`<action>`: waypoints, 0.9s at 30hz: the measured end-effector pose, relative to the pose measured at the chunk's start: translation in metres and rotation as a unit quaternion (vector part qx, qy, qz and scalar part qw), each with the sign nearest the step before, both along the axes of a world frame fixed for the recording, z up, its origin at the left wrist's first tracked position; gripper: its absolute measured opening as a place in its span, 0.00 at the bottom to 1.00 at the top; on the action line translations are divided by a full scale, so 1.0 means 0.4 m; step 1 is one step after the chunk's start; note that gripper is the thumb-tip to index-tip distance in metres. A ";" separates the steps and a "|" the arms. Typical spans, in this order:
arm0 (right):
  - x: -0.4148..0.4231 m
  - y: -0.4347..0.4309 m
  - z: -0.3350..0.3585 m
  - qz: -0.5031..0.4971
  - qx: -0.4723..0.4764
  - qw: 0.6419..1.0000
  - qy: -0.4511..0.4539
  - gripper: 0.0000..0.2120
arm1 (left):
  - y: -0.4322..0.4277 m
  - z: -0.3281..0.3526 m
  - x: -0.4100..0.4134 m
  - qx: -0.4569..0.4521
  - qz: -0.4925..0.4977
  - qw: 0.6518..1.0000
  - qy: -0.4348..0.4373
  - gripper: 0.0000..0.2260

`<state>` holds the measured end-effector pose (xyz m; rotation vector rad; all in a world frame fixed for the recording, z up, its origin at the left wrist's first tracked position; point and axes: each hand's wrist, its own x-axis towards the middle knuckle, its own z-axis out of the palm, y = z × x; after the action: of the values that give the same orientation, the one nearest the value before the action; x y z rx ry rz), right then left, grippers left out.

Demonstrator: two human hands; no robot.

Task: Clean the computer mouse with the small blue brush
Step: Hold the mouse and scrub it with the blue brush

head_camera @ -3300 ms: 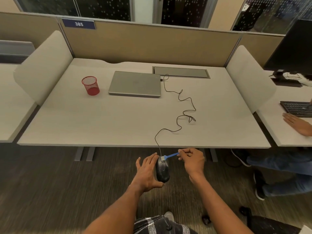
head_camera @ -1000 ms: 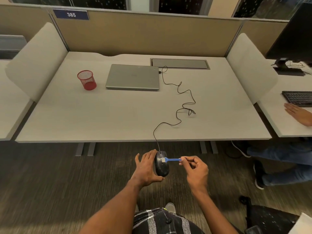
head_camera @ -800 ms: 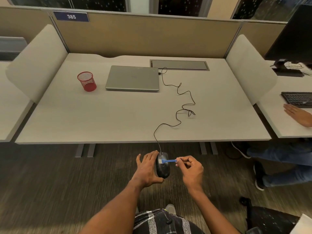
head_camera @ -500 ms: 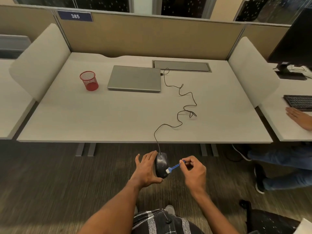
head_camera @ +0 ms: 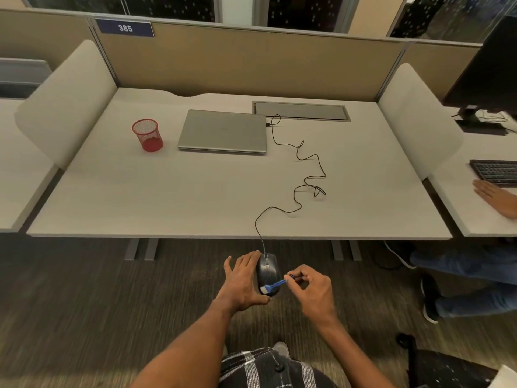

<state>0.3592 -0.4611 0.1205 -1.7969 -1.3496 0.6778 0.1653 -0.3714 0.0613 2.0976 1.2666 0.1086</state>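
Observation:
A black wired computer mouse (head_camera: 268,271) is held in the air in front of the desk's near edge, above the carpet. My left hand (head_camera: 242,281) grips it from its left side, thumb under the rear end. My right hand (head_camera: 313,289) pinches the handle of the small blue brush (head_camera: 272,287), whose white bristle tip touches the rear part of the mouse. The mouse's black cable (head_camera: 299,175) curls over the desk to a closed grey laptop (head_camera: 223,131).
A red mesh cup (head_camera: 147,134) stands left of the laptop on the grey desk (head_camera: 140,197). Side dividers flank the desk. Another person's hand (head_camera: 495,198) rests by a keyboard (head_camera: 496,172) on the right desk; their legs lie beside my chair.
The brush tip has moved from the front of the mouse down to its rear end. My left hand has kept its hold on the mouse.

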 end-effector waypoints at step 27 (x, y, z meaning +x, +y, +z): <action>0.031 -0.018 0.026 -0.058 0.017 0.997 0.056 0.04 | 0.017 0.008 -0.003 -0.007 0.003 1.000 -0.026 0.56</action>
<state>0.3717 -0.4683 0.1309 -1.7681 -1.1677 0.6788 0.1643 -0.3647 0.0644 2.0660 1.2401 0.1567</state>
